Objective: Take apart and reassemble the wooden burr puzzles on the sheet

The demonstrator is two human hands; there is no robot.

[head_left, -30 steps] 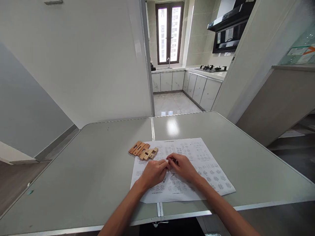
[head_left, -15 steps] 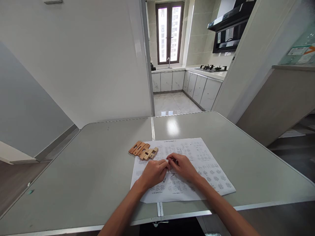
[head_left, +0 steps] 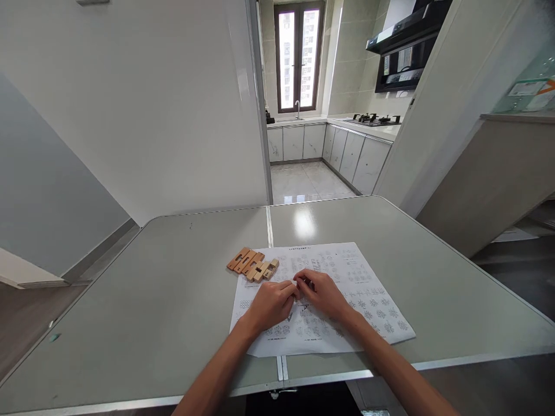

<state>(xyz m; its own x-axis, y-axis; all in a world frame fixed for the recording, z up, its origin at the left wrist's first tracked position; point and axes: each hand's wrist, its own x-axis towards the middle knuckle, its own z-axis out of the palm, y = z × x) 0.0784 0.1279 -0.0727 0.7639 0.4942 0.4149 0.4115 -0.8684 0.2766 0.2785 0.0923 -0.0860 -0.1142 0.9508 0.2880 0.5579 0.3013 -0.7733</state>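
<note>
My left hand and my right hand rest close together on a printed paper sheet, fingertips meeting at the middle. Both have curled fingers; something small and dark may sit between them, but I cannot make it out. Several notched wooden puzzle pieces lie side by side at the sheet's far left corner, a short way beyond my left hand.
The sheet lies on a grey-green folding table with a centre seam. Beyond it a white wall stands at the left and an open kitchen with cabinets, a window and a hob lies straight ahead. A counter stands at the right.
</note>
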